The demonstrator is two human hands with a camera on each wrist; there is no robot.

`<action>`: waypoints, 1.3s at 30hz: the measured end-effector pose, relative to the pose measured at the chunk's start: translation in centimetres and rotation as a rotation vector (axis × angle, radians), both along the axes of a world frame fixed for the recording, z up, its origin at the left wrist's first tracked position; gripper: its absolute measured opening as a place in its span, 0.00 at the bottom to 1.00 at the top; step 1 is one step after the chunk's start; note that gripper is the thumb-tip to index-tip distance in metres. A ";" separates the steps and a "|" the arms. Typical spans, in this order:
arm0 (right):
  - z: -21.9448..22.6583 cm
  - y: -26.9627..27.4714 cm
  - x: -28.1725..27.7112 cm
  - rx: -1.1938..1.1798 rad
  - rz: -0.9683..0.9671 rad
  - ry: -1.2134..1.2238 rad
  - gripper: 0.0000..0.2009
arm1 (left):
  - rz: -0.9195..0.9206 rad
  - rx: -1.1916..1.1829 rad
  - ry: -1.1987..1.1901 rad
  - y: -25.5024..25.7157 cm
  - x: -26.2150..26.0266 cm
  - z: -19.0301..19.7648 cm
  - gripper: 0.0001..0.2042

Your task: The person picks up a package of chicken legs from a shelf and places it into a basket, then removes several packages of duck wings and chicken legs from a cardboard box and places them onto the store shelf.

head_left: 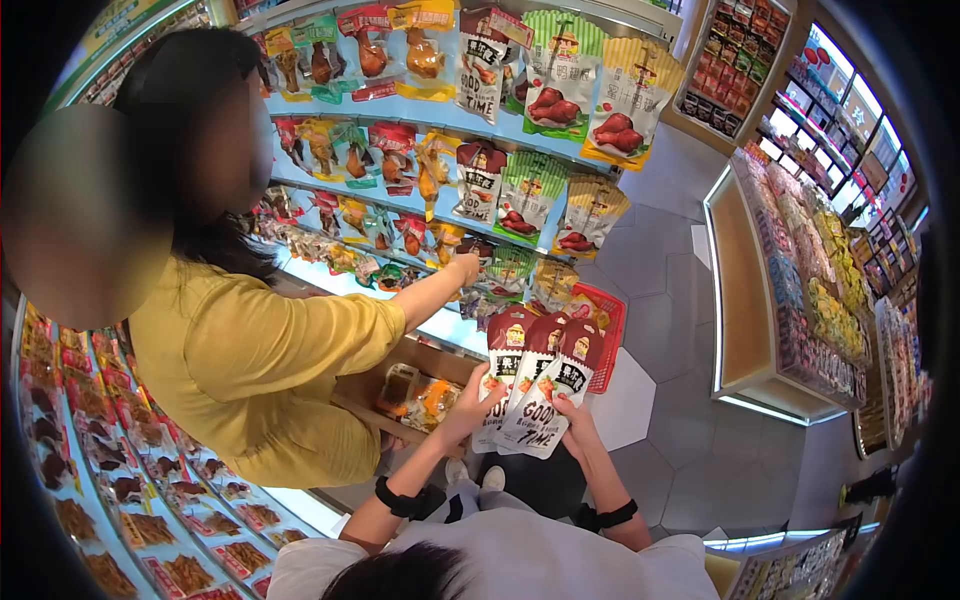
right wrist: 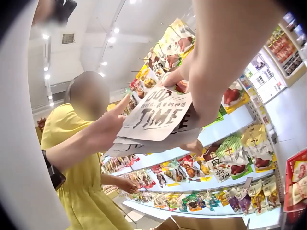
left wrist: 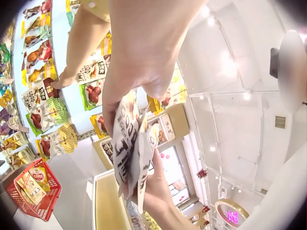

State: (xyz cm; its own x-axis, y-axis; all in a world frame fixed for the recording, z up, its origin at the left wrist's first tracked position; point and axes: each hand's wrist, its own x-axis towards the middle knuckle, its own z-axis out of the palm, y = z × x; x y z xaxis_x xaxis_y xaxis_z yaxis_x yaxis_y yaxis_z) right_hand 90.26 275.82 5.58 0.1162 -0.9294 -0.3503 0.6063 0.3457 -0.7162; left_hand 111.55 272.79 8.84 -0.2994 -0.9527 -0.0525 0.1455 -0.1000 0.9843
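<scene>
Three maroon-and-white snack bags (head_left: 545, 385) are fanned out, overlapping, in front of the chest. My left hand (head_left: 468, 408) grips the left side of the fan, thumb on the front. On the opposite side my right hand (head_left: 580, 428) holds the rightmost bag by its edge, thumb also on the front. From the right wrist, the lettered lower half of the front bag (right wrist: 160, 112) shows, with the others layered beneath. In the left wrist view the bags (left wrist: 132, 148) appear nearly edge-on between both hands.
A person in yellow (head_left: 270, 330) stands at left, one hand (head_left: 463, 268) reaching to the shelf rack (head_left: 450, 110) of hanging snack bags. A red basket (head_left: 608, 330) holding bags stands beyond my hands, near an open cardboard box (head_left: 375, 385). A lit display island (head_left: 745, 290) is at right.
</scene>
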 end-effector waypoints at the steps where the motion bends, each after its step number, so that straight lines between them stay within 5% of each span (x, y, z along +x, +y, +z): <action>1: 0.6 -0.3 0.2 -0.031 0.003 0.078 0.22 | 0.038 -0.101 -0.078 -0.2 -0.8 0.6 0.30; 3: 3.0 -0.3 1.1 -0.037 0.027 0.106 0.22 | 0.086 -0.082 0.095 -0.2 -1.9 2.1 0.39; 6: 3.4 0.1 1.9 -0.019 0.068 0.218 0.22 | 0.100 -0.298 -0.202 -1.0 -2.5 0.5 0.37; 7: 3.2 0.1 2.0 -0.026 0.074 0.223 0.22 | 0.014 -0.231 -0.195 -1.0 -2.4 -0.8 0.29; 12: 2.8 0.2 3.0 -0.021 0.044 0.339 0.19 | -0.182 -0.021 0.045 -1.5 -1.6 -3.6 0.27; 18: 2.4 0.6 3.9 -0.101 0.053 0.612 0.19 | -0.139 0.321 0.242 -0.5 -1.7 -2.2 0.25; 24: 1.6 0.2 3.8 -0.243 0.034 0.792 0.24 | -0.059 0.271 0.256 -0.6 -2.6 -2.1 0.26; 29: 1.5 -1.3 3.0 -0.309 0.121 0.816 0.28 | 0.013 0.256 0.288 -0.8 -2.9 -2.1 0.25; 31: 2.2 -2.2 2.4 -0.321 0.145 0.856 0.26 | 0.015 0.269 0.260 -1.2 -2.7 -1.2 0.24; 35: 1.9 -4.3 0.4 -0.402 0.172 0.563 0.21 | 0.078 0.366 0.313 -2.3 -3.3 -1.4 0.24; 39: 2.5 -5.1 -0.7 -0.332 0.122 0.666 0.17 | 0.111 0.339 0.195 -2.5 -4.2 -0.8 0.24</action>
